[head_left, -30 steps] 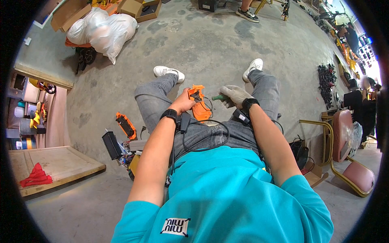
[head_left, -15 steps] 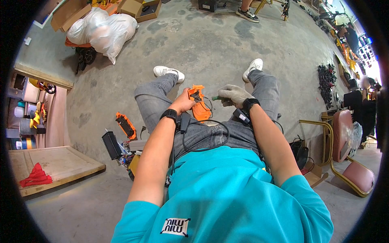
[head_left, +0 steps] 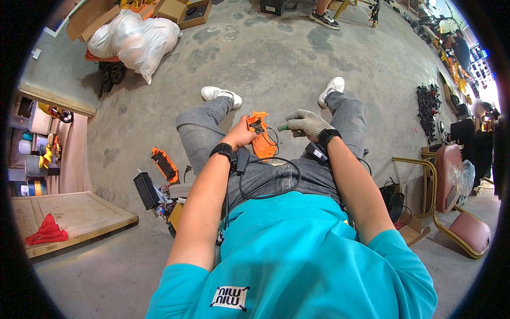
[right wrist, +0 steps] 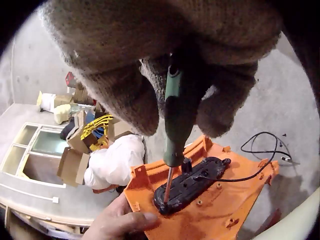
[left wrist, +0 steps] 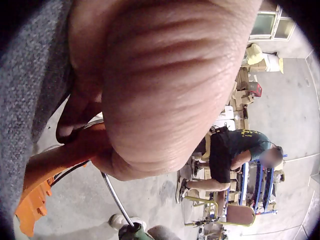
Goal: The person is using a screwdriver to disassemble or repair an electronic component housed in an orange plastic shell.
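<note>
My bare left hand [head_left: 241,133] grips the edge of an orange plastic shell [head_left: 262,147] above my lap, its thumb lying over the inner face. Fixed inside the shell is a long black part [right wrist: 197,182] with a thin black cable [right wrist: 252,172] running off it. My right hand [head_left: 309,125], in a pale knit glove, holds a screwdriver [right wrist: 175,115] by its green handle. In the right wrist view the screwdriver's shaft runs down to the near end of the black part, its tip right at that end. The left wrist view shows mostly my palm, with the shaft passing below it.
Left of my leg, a second orange shell [head_left: 165,166] and a black bin [head_left: 145,190] lie on the floor. A wooden panel [head_left: 79,215] with a red cloth is farther left. Chairs [head_left: 461,199] stand at the right, white bags [head_left: 135,42] at the far left.
The gloved fingers have shifted slightly around the screwdriver handle. The left hand and the orange shell stay in place.
</note>
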The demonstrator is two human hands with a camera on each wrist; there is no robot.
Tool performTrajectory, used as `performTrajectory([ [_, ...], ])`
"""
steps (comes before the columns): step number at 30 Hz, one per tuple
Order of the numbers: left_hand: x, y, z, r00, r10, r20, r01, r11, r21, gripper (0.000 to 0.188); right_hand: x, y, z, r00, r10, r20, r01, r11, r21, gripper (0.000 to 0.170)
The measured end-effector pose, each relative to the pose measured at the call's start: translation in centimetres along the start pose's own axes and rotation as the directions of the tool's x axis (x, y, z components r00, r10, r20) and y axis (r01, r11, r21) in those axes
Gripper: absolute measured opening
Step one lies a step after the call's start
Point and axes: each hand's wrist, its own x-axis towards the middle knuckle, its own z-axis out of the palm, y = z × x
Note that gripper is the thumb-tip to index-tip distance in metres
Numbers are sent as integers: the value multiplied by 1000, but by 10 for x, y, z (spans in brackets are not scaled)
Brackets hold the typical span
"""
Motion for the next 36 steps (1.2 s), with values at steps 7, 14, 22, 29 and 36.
performTrajectory([
  [7, -1, -1, -1, 1000, 13, 5, -13, 1000, 0, 81, -2, 0, 0, 998, 55, -33, -55, 998, 7, 28],
  [14, 3, -5, 1, 1000, 16, -17, -15, 1000, 15, 77, 2, 3, -2, 1000, 1, -12, 0, 996, 94, 26],
  [22, -1, 2, 0, 1000, 15, -20, -15, 1000, -7, 71, -4, -2, -2, 1000, 16, -9, -15, 995, 96, 53],
  [29, -5, 5, 0, 1000, 10, -15, -10, 1000, -11, 71, -3, -3, -3, 1000, 5, -5, -5, 1000, -16, 66],
  [36, -3, 4, 0, 1000, -4, -7, 4, 1000, -13, 74, -11, -8, 6, 999, 8, -44, -7, 1000, 11, 67],
])
